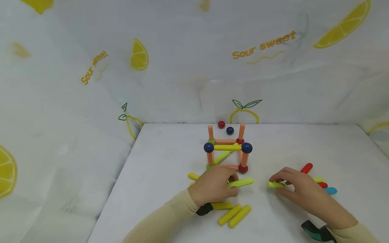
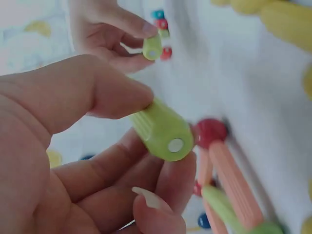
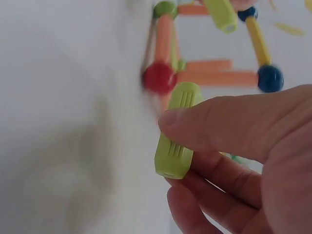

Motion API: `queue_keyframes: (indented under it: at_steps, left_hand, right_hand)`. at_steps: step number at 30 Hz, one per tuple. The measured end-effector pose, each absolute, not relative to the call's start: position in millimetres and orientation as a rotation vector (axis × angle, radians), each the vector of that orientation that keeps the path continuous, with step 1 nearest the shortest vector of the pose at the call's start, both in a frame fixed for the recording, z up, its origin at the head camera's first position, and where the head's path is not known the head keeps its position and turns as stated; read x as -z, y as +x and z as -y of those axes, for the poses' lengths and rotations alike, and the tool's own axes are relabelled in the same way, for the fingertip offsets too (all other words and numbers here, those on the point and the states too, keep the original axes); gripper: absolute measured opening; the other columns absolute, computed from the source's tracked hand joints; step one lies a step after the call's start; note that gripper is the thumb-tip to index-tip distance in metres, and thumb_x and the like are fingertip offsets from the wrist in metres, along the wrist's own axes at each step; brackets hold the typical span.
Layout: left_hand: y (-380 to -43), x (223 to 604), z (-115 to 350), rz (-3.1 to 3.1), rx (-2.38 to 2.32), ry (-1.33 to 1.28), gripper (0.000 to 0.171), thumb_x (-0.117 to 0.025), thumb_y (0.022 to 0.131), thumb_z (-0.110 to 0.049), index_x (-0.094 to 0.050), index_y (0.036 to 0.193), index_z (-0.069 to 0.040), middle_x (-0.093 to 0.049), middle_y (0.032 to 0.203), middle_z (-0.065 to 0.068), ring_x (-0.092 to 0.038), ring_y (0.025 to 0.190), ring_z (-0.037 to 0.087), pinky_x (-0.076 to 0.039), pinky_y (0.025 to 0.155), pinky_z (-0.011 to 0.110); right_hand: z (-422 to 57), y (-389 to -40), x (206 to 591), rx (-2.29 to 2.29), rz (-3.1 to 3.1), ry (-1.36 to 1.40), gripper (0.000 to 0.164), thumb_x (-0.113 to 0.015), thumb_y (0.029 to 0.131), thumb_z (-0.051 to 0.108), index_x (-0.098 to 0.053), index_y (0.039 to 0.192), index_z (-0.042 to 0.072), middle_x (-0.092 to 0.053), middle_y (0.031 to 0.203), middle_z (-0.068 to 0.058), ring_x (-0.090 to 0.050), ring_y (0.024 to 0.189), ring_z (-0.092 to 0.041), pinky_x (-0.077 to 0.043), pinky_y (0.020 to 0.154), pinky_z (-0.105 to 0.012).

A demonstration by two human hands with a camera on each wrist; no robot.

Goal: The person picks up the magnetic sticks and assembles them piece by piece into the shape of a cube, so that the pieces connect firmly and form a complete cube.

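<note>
My left hand (image 1: 215,185) pinches a light green magnetic rod (image 1: 243,182) between thumb and fingers; its end with a round metal disc shows in the left wrist view. A second light green rod (image 3: 174,161) is held between the thumb and fingers of my right hand (image 1: 304,190), to the right of the first and apart from it. Just beyond the left hand stands a frame of orange rods (image 1: 244,158) joined by balls. Two blue balls (image 1: 247,147) carry a yellow rod (image 1: 227,147) across its near top. A light green rod (image 1: 223,157) runs slantwise inside.
Several yellow rods (image 1: 240,216) lie in front of and around the left hand. Beyond the right hand are red rods (image 1: 307,168), a blue rod (image 1: 330,191) and a light green one (image 1: 318,180). Loose red (image 1: 221,124) and dark blue (image 1: 230,130) balls sit near the far edge.
</note>
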State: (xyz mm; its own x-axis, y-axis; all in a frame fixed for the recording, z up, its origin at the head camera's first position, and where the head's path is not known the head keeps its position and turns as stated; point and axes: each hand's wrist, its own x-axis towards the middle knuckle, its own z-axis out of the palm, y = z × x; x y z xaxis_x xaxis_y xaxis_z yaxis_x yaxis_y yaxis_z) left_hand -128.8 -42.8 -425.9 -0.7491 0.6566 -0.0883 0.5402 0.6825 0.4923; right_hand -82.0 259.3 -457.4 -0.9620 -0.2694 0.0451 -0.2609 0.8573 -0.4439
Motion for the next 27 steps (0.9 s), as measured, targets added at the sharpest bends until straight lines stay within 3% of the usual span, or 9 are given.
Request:
queue_keyframes:
  at_steps: [5, 12, 20, 27]
  left_hand:
    - [-133, 425, 71, -2.678, -0.669, 0.853, 0.015, -0.082, 0.093, -0.026, -0.079, 0.107, -0.020, -0.074, 0.091, -0.014, -0.059, 0.075, -0.001, -0.050, 0.071, 0.017]
    - [-135, 420, 95, -2.726, -0.682, 0.848, 0.018, -0.080, 0.091, -0.022, -0.081, 0.108, -0.018, -0.078, 0.095, -0.009, -0.065, 0.084, 0.001, -0.054, 0.077, 0.018]
    - [-134, 417, 92, -2.678, -0.710, 0.836, 0.016, -0.080, 0.091, -0.019, -0.080, 0.107, -0.016, -0.074, 0.088, -0.011, -0.058, 0.071, -0.001, -0.050, 0.064, 0.017]
    - [-136, 424, 91, -2.731, -0.672, 0.880, 0.020, -0.079, 0.094, -0.018, -0.080, 0.114, -0.016, -0.077, 0.095, -0.008, -0.059, 0.076, 0.001, -0.050, 0.067, 0.017]
  right_hand:
    - [-218, -96, 443, 0.779, -2.957, -0.543, 0.033, -0.092, 0.086, 0.014, -0.078, 0.111, 0.030, -0.069, 0.105, 0.016, -0.066, 0.095, -0.006, -0.064, 0.082, -0.026]
    - [-185, -109, 432, 0.879, -2.900, -0.716, 0.033, -0.090, 0.088, 0.010, -0.077, 0.110, 0.031, -0.069, 0.110, 0.015, -0.065, 0.096, -0.005, -0.065, 0.085, -0.030]
    - [-179, -109, 429, 0.900, -2.885, -0.748, 0.034, -0.088, 0.089, 0.008, -0.076, 0.111, 0.030, -0.071, 0.111, 0.014, -0.066, 0.098, -0.008, -0.064, 0.087, -0.032]
    - [-178, -109, 428, 0.957, -2.936, -0.746, 0.037, -0.091, 0.086, 0.008, -0.076, 0.112, 0.031, -0.071, 0.111, 0.015, -0.067, 0.099, -0.007, -0.065, 0.086, -0.031]
